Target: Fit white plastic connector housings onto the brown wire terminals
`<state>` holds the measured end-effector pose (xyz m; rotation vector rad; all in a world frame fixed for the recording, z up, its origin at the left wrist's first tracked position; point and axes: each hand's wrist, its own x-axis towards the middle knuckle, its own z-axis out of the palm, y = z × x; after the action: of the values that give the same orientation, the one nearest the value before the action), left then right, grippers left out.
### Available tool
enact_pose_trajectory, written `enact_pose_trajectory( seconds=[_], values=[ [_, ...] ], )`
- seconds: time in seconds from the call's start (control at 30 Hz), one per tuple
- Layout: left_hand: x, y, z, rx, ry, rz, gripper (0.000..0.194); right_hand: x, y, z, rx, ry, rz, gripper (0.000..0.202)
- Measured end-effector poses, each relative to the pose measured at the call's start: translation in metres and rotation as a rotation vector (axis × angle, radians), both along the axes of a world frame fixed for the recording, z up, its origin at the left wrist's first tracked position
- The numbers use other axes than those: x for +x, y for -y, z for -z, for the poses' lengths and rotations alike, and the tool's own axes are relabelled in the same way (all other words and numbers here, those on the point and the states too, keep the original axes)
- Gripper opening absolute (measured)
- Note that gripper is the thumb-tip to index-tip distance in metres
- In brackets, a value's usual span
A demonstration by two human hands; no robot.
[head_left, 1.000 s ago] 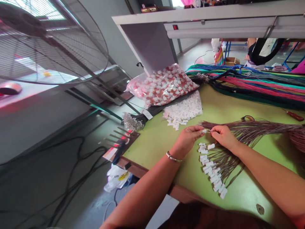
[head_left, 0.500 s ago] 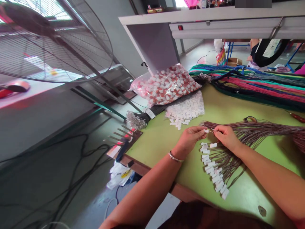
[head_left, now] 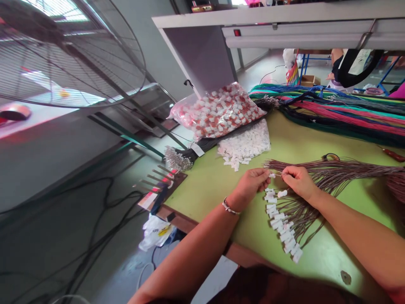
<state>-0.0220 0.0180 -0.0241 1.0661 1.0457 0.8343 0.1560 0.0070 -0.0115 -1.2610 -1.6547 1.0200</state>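
Observation:
Between the thumb and fingers of my left hand (head_left: 255, 181) is a small white connector housing (head_left: 272, 175). My right hand (head_left: 296, 179) pinches a thin brown wire (head_left: 278, 175) close beside it, and the wire's end meets the housing; how deep it sits I cannot tell. Below my hands lies a slanting row of white connectors (head_left: 280, 223) on brown wires, with one white connector (head_left: 282, 193) a little apart. A bundle of brown wires (head_left: 344, 169) stretches away to the right behind my right hand.
On the green table (head_left: 190, 198) are an open bag of white housings (head_left: 245, 145), a bag of white and orange parts (head_left: 226, 112), and a black wire bundle (head_left: 202, 147). Colored wires (head_left: 341, 109) lie at the back right. A pronged rack (head_left: 158, 181) sits at the left edge; a fan (head_left: 72, 55) stands beyond.
The view has shifted slightly, moving the scene a little left. My hands stay close together on the housing and wire, with the housing at a slightly different angle.

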Motion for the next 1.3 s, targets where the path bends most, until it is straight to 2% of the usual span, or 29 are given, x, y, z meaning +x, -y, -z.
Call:
enact_pose_trajectory(
  seconds=[0.47, 0.73, 0.97, 1.3],
  values=[
    [-0.001, -0.001, -0.002, 0.033, -0.122, 0.031, 0.043, 0.001, -0.001, 0.002, -0.003, 0.056, -0.017, 0.017],
    [0.012, 0.009, -0.003, 0.191, -0.392, -0.029, 0.036, -0.004, 0.004, 0.006, 0.165, 0.410, -0.012, 0.014],
    [0.015, 0.006, -0.001, 0.098, -0.329, -0.055, 0.038, -0.001, 0.001, 0.002, 0.063, 0.313, 0.002, 0.013],
    [0.019, 0.009, 0.006, 0.117, -0.327, -0.084, 0.036, -0.009, 0.005, 0.005, 0.195, 0.505, 0.029, 0.013]
  ],
)
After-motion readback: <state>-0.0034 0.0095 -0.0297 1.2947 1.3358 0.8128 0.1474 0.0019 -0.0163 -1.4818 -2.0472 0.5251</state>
